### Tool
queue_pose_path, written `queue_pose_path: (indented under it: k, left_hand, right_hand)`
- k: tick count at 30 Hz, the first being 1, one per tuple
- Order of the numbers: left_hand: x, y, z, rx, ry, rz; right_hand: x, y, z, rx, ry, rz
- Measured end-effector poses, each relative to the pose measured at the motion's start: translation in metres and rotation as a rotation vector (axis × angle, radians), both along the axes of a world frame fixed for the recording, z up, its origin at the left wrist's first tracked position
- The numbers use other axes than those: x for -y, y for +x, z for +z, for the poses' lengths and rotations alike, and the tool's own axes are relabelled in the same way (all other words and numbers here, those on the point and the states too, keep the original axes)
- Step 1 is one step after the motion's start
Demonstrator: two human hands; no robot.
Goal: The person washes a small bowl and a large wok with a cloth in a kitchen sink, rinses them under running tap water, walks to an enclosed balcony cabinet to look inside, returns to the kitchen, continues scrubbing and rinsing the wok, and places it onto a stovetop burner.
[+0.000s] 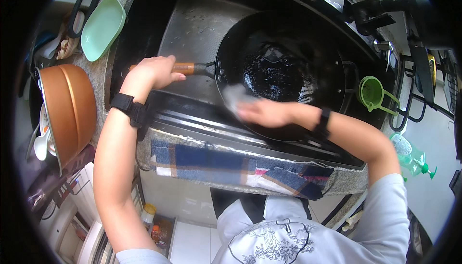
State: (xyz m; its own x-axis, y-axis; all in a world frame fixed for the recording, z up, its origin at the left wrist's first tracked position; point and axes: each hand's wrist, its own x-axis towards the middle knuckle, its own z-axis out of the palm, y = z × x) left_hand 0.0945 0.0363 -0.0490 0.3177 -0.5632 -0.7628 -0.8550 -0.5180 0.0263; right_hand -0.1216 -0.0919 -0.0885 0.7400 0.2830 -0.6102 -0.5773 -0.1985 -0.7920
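Note:
A large black wok (281, 83) rests in a dark kitchen sink, and a little water glistens in its bottom. My left hand (155, 71) is closed around its wooden handle (184, 69). Blurred by motion, my right hand (265, 113) presses a pale cloth or scrubber (234, 97) against the near left part of the wok's rim. What exactly the pale thing is, I cannot tell. Black bands circle both of my wrists.
Left on the granite counter are a mint-green dish (103, 29) and a copper-coloured pot (70, 114) holding dishes and a white spoon. At right are a green strainer cup (371, 92), a pump bottle (411, 153) and a black faucet (371, 14). A plaid cloth (216, 164) lies along the front edge.

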Motion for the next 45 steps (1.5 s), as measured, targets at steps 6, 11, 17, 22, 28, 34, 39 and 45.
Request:
queue_pose_path:
  k: [6, 11, 17, 22, 28, 34, 39, 45]
  left_hand:
    - [0.003, 0.001, 0.008, -0.022, 0.099, 0.019]
    - [0.001, 0.002, -0.001, -0.031, 0.045, 0.010]
    - [0.007, 0.000, 0.008, -0.086, 0.081, 0.047]
    - [0.005, 0.004, 0.005, -0.092, 0.118, 0.065]
    - [0.011, 0.002, 0.001, -0.085, 0.130, 0.038]
    - [0.007, 0.008, -0.003, -0.124, 0.125, 0.059]
    - [0.010, 0.011, -0.003, -0.176, 0.174, 0.096]
    - [0.011, 0.011, -0.004, -0.195, 0.152, 0.090]
  right_hand:
    - [0.005, -0.006, 0.000, -0.077, 0.013, 0.053]
    - [0.045, -0.084, 0.037, -0.206, -0.275, 0.484]
    - [0.109, -0.115, 0.031, -0.445, -1.018, 0.725]
    - [0.052, -0.086, 0.020, -0.328, -0.504, 0.567]
    - [-0.023, -0.025, 0.010, -0.027, -0.406, 0.062]
    - [0.014, -0.086, 0.029, -0.222, -0.545, 0.361]
    - [0.112, -0.140, 0.010, -0.090, -1.399, 0.765]
    - [0.129, -0.124, 0.005, -0.080, -1.442, 0.790]
